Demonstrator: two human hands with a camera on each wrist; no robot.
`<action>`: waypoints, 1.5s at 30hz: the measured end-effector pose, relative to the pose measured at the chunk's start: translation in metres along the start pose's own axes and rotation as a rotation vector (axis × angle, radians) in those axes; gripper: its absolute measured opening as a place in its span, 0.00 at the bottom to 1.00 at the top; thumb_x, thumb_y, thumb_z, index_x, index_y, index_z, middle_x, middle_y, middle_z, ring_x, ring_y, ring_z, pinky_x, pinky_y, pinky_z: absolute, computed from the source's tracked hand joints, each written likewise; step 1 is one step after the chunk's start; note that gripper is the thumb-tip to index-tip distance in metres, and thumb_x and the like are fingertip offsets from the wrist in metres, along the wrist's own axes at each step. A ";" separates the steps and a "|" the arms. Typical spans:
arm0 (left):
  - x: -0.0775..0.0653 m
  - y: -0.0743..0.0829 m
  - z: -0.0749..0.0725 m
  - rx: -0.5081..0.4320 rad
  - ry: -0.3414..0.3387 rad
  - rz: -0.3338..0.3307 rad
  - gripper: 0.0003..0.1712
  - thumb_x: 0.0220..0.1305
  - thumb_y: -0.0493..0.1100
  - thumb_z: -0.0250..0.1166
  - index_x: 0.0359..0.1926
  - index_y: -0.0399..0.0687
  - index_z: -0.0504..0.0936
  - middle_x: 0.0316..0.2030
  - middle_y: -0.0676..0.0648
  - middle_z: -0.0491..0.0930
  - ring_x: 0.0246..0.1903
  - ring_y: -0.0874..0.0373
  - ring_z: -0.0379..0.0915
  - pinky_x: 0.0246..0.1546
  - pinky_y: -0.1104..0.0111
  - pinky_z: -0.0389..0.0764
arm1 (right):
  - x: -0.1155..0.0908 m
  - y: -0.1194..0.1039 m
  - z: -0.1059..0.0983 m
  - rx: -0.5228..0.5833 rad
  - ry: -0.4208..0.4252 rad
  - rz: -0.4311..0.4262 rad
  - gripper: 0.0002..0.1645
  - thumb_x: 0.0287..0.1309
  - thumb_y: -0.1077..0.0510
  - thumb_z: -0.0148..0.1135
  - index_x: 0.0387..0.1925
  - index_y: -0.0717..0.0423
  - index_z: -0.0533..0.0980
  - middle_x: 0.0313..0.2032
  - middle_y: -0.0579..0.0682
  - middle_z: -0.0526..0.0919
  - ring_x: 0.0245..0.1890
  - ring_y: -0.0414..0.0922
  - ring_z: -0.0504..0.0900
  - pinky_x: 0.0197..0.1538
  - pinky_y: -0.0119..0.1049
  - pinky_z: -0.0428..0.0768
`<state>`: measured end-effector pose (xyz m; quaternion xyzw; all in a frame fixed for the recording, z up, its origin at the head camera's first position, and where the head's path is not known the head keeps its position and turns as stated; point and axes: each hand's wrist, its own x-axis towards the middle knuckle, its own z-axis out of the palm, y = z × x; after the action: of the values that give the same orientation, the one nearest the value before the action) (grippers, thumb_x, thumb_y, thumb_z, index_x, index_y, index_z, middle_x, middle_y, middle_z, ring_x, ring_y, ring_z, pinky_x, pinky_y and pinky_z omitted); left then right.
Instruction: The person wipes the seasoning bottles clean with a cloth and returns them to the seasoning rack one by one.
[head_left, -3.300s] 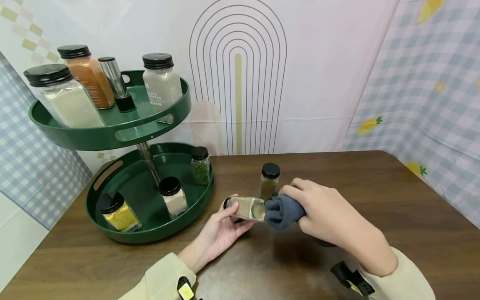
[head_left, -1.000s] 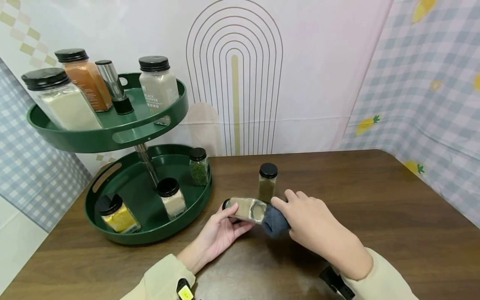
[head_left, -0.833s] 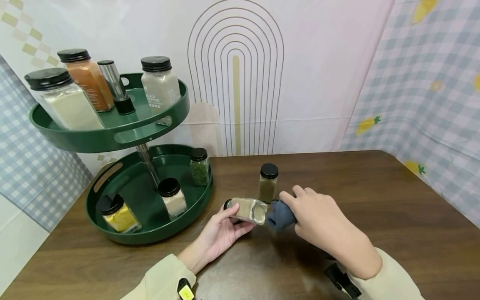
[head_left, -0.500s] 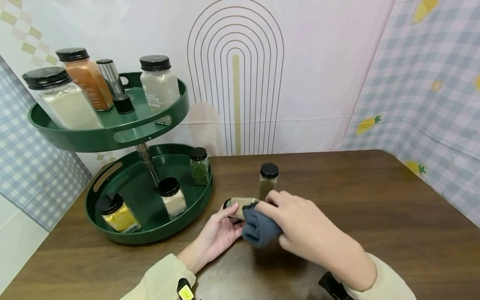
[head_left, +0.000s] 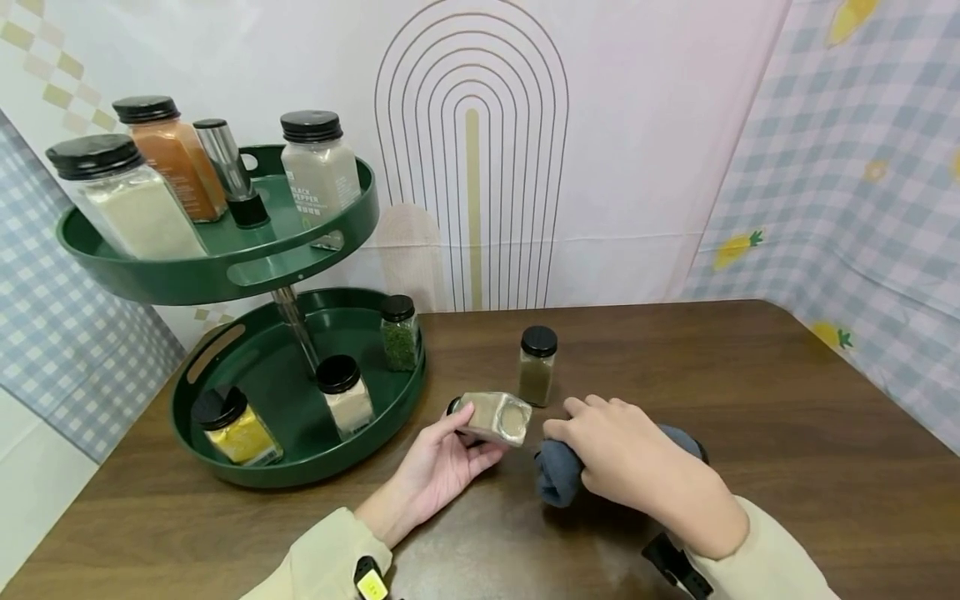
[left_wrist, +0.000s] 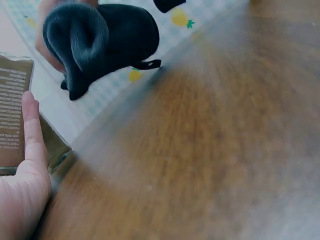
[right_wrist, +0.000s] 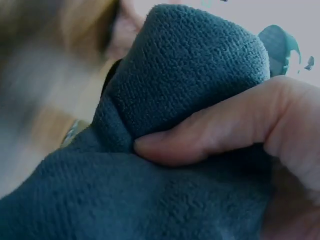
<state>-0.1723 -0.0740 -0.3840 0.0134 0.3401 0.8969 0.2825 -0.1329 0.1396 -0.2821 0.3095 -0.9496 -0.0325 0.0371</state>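
Note:
My left hand (head_left: 442,467) grips a square glass spice jar (head_left: 495,417) of tan powder, tilted on its side with its base toward the right and its black lid partly behind my fingers. Printed lines on that jar show in the left wrist view. My right hand (head_left: 622,450) holds a bunched dark grey-blue cloth (head_left: 558,473), apart from the jar and to its right. In the right wrist view the thumb presses into the folds of the cloth (right_wrist: 195,65). Behind the held jar, a second spice jar (head_left: 536,371) with a black lid stands upright on the table.
A two-tier green turntable rack (head_left: 300,475) stands at the left. Its upper tray (head_left: 187,279) bears large jars and a steel grinder (head_left: 232,175); its lower tray bears a yellow jar (head_left: 243,433), a cream jar (head_left: 348,404) and a green herb jar (head_left: 401,337). Brown wooden table (head_left: 750,383).
The right hand has brought the cloth over the jar's base and side, then drawn it away to the right. The left hand keeps the jar in nearly the same place.

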 end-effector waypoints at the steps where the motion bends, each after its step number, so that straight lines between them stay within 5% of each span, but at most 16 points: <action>1: 0.000 0.000 0.000 0.010 0.000 0.001 0.19 0.70 0.46 0.48 0.57 0.46 0.58 0.42 0.45 0.75 0.39 0.54 0.77 0.40 0.70 0.79 | 0.001 0.002 0.000 -0.004 -0.003 0.012 0.23 0.38 0.68 0.64 0.40 0.48 0.78 0.31 0.49 0.75 0.31 0.48 0.74 0.30 0.42 0.73; 4: 0.000 -0.001 0.000 0.045 -0.005 0.017 0.15 0.70 0.46 0.49 0.54 0.49 0.60 0.39 0.48 0.76 0.36 0.56 0.76 0.38 0.72 0.76 | -0.001 0.006 -0.005 -0.015 0.061 0.049 0.24 0.34 0.68 0.63 0.39 0.48 0.76 0.30 0.48 0.73 0.29 0.46 0.73 0.25 0.39 0.70; 7: 0.001 -0.002 0.000 0.068 -0.021 0.038 0.14 0.68 0.44 0.51 0.52 0.50 0.60 0.40 0.51 0.76 0.38 0.58 0.73 0.40 0.71 0.73 | -0.007 0.009 -0.014 -0.013 0.210 0.069 0.25 0.31 0.69 0.61 0.38 0.48 0.74 0.30 0.46 0.72 0.28 0.44 0.72 0.22 0.36 0.67; 12: 0.001 -0.005 -0.001 0.056 -0.038 0.053 0.20 0.65 0.39 0.56 0.54 0.52 0.58 0.43 0.50 0.75 0.42 0.59 0.72 0.46 0.68 0.73 | -0.011 0.005 -0.021 0.046 0.373 -0.003 0.29 0.29 0.70 0.61 0.40 0.45 0.75 0.33 0.42 0.73 0.30 0.40 0.74 0.27 0.36 0.72; 17: 0.000 -0.005 -0.002 -0.006 -0.031 0.078 0.23 0.65 0.34 0.55 0.56 0.54 0.57 0.46 0.49 0.72 0.46 0.58 0.73 0.53 0.64 0.74 | -0.005 -0.003 -0.014 0.070 0.344 -0.097 0.28 0.29 0.69 0.59 0.38 0.43 0.74 0.31 0.40 0.70 0.28 0.37 0.71 0.27 0.33 0.71; 22: 0.000 -0.002 -0.003 -0.092 -0.019 0.032 0.16 0.70 0.44 0.50 0.55 0.52 0.59 0.51 0.48 0.70 0.51 0.57 0.71 0.57 0.64 0.71 | -0.002 -0.004 -0.008 0.089 0.303 -0.107 0.28 0.29 0.71 0.59 0.38 0.44 0.73 0.30 0.40 0.68 0.27 0.37 0.70 0.26 0.32 0.69; 29: -0.003 0.003 0.000 -0.049 -0.005 -0.072 0.41 0.66 0.55 0.54 0.68 0.36 0.51 0.57 0.42 0.73 0.52 0.58 0.75 0.57 0.70 0.71 | 0.007 -0.004 0.006 0.065 0.120 -0.092 0.26 0.32 0.70 0.62 0.38 0.47 0.73 0.30 0.44 0.71 0.31 0.44 0.74 0.27 0.39 0.71; 34: -0.003 0.003 0.000 0.003 -0.002 -0.070 0.42 0.66 0.58 0.53 0.68 0.33 0.53 0.50 0.43 0.77 0.49 0.59 0.76 0.57 0.69 0.71 | 0.010 -0.004 0.012 0.056 0.031 -0.052 0.26 0.35 0.69 0.62 0.41 0.50 0.74 0.33 0.48 0.74 0.33 0.47 0.76 0.28 0.41 0.73; 37: -0.001 0.001 0.000 0.014 0.025 -0.053 0.44 0.64 0.61 0.53 0.68 0.35 0.51 0.53 0.43 0.74 0.50 0.57 0.76 0.57 0.65 0.71 | 0.007 -0.003 0.008 0.040 0.067 -0.028 0.26 0.34 0.68 0.62 0.41 0.49 0.73 0.31 0.46 0.72 0.31 0.44 0.74 0.26 0.38 0.71; 40: 0.000 0.000 0.000 -0.009 0.035 -0.037 0.45 0.64 0.64 0.51 0.68 0.42 0.46 0.54 0.46 0.69 0.50 0.59 0.73 0.55 0.64 0.73 | 0.005 -0.004 0.003 0.037 0.191 -0.033 0.27 0.31 0.67 0.63 0.40 0.47 0.73 0.31 0.44 0.71 0.29 0.41 0.72 0.25 0.35 0.69; 45: 0.000 0.001 -0.001 -0.083 -0.039 -0.011 0.30 0.72 0.54 0.42 0.66 0.49 0.43 0.51 0.49 0.66 0.48 0.61 0.70 0.52 0.68 0.72 | 0.005 -0.013 0.001 0.092 0.344 -0.152 0.32 0.27 0.67 0.62 0.42 0.44 0.74 0.33 0.41 0.71 0.30 0.38 0.72 0.30 0.35 0.74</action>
<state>-0.1729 -0.0753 -0.3847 0.0175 0.2972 0.9081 0.2944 -0.1290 0.1259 -0.2840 0.3827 -0.9037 0.0618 0.1820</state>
